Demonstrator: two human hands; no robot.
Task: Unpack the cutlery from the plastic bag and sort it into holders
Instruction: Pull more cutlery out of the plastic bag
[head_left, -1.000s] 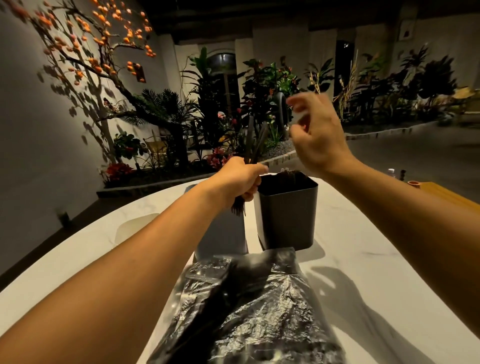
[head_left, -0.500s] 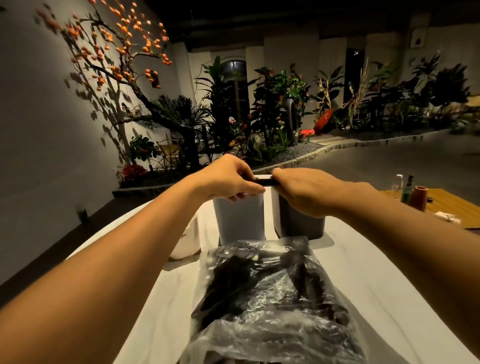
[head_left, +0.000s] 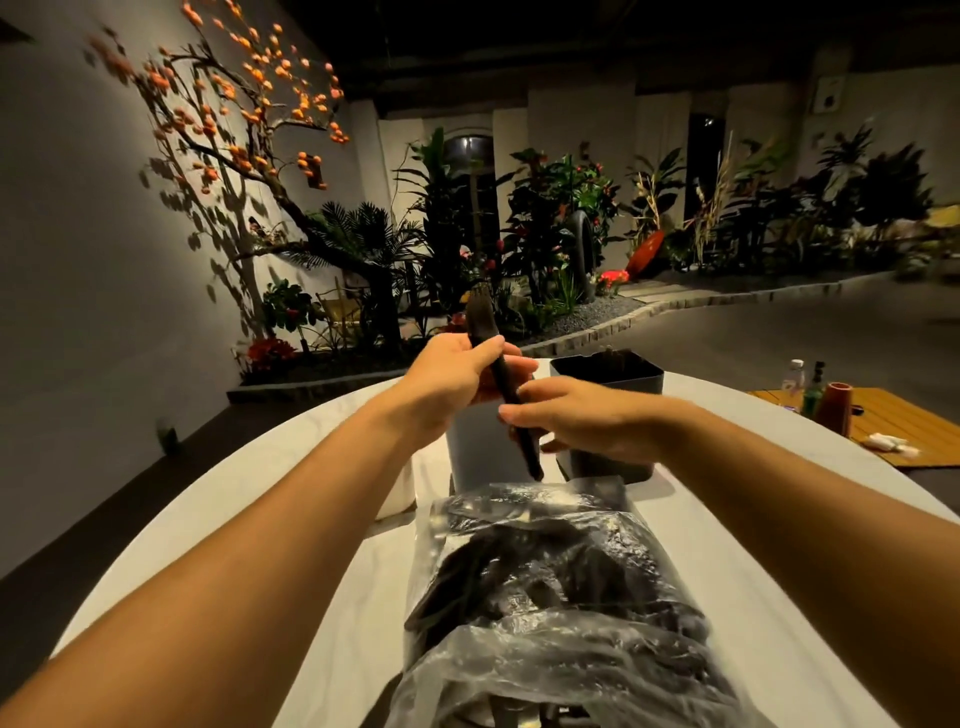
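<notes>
- Cutlery: a black fork (head_left: 501, 382) is held up above the grey holder (head_left: 475, 457), its tines pointing up and away, its handle slanting down towards the plastic bag (head_left: 561, 587).
- Left hand (head_left: 452, 379) grips the fork near its upper part, fingers and thumb curled round the handle, just above the grey holder.
- Right hand (head_left: 587, 423) is at the lower half of the handle, just right of the grey holder; its fingers (head_left: 524, 413) are stretched out fairly straight against the fork, and I cannot tell whether the thumb pinches it.
- Grey holder stands upright on the white tabletop (head_left: 779, 597), just behind the plastic bag.
- Black holder (head_left: 610, 415) stands just right of the grey holder, partly behind the right hand; a few dark tips show at its open top, too dim to name.
- White holder (head_left: 397, 491) shows just left of the grey holder, mostly hidden by the left forearm.
- Plastic bag lies on the tabletop in front of the grey holder, clear and crinkled, with a heap of black cutlery (head_left: 524, 577) inside.
- Wooden table (head_left: 904, 426) stands well right of the grey holder, with small bottles (head_left: 802, 384) on it.
- Plants (head_left: 561, 223) and a tree with orange fruit (head_left: 249, 104) line the wall far behind the grey holder.
</notes>
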